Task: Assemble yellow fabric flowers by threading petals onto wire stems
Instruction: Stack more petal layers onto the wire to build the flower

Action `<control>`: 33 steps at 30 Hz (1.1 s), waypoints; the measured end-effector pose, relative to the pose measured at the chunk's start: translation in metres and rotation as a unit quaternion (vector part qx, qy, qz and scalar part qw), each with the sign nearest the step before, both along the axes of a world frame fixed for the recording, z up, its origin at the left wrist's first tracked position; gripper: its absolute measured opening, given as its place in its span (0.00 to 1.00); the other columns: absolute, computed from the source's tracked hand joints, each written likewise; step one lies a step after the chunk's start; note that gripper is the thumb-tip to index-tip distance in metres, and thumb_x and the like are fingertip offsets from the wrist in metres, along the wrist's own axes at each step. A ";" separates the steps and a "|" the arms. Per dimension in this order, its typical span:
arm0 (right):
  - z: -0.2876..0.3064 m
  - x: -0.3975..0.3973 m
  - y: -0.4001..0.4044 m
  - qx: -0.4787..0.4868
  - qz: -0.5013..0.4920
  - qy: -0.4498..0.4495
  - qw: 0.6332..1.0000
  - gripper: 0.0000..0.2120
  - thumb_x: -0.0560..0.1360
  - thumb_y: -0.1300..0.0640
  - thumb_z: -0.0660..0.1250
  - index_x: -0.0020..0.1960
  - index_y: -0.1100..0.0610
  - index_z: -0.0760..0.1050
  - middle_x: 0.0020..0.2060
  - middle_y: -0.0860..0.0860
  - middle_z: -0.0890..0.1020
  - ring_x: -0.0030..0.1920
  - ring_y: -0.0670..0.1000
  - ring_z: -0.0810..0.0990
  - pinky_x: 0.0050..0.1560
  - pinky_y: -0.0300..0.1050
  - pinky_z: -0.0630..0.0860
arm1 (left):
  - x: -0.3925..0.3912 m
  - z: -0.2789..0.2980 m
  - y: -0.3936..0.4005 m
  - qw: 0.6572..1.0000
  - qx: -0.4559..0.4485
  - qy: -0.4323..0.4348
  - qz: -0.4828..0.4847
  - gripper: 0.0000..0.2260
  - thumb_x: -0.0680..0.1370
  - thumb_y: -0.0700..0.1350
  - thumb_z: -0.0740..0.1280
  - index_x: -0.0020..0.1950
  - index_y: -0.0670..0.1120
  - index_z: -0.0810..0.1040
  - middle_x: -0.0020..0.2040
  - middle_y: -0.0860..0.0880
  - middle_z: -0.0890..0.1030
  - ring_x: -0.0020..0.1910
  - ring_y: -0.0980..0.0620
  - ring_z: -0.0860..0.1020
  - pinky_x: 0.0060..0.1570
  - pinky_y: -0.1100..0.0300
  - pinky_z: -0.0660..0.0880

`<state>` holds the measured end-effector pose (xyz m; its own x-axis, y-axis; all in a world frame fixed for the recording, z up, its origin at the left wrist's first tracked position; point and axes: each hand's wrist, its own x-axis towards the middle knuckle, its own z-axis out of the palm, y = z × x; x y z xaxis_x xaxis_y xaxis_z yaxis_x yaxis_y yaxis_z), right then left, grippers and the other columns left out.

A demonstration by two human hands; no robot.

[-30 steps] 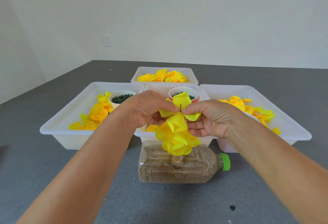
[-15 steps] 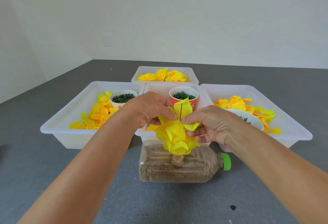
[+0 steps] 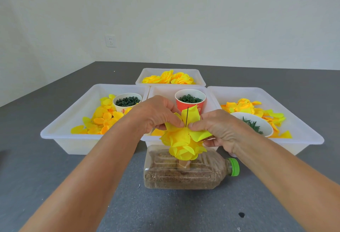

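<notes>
Nearest the camera, a clear plastic bottle with a green cap [image 3: 185,172] lies on its side on the dark grey bench [image 3: 55,173], filled with brown grain-like material; a short tan tube stands up from its upper side. Above that tube rises the half-built yellow fabric flower [image 3: 184,143], layers of bright folded petals stacked on a thin dark wire stem [image 3: 186,116] whose tip pokes up past the top petal. The left hand [image 3: 158,114] and the right hand [image 3: 219,128] meet at the wire, the fingers of each curled and pinching the top petal on either side of the stem.

Behind the hands sit three white plastic trays side by side. The left tray [image 3: 60,134] holds loose yellow and orange petals and a white paper cup [image 3: 127,103] of dark green pieces; red characters on the cup are partly hidden and cannot be read. The middle tray [image 3: 161,90] holds a red paper cup [image 3: 190,102] of green pieces bearing a gold mark, also unreadable. The right tray [image 3: 303,136] holds more petals and a white bowl [image 3: 257,125] of green bits. Farthest back, a fourth white tray [image 3: 200,80] carries finished yellow flowers, and a white wall socket [image 3: 111,41] is set in the pale wall.
</notes>
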<state>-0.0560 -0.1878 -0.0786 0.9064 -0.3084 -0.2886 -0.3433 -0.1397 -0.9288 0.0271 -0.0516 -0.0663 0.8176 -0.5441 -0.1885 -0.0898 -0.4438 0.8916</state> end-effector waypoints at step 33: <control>-0.002 0.002 -0.001 0.006 0.030 0.026 0.999 0.08 0.68 0.70 0.71 0.37 0.59 0.76 0.24 0.51 0.79 0.24 0.47 0.78 0.24 0.36 0.75 | -0.010 -0.003 0.001 0.993 0.094 -0.069 -0.020 0.13 0.67 0.36 0.76 0.49 0.45 0.79 0.45 0.47 0.77 0.51 0.47 0.77 0.40 0.61 0.75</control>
<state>-0.0541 -0.1887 -0.0810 0.9067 -0.2493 -0.3402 -0.3832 -0.1498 -0.9114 0.0173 -0.0506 -0.0694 0.8210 -0.5425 -0.1782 -0.2258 -0.5951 0.7712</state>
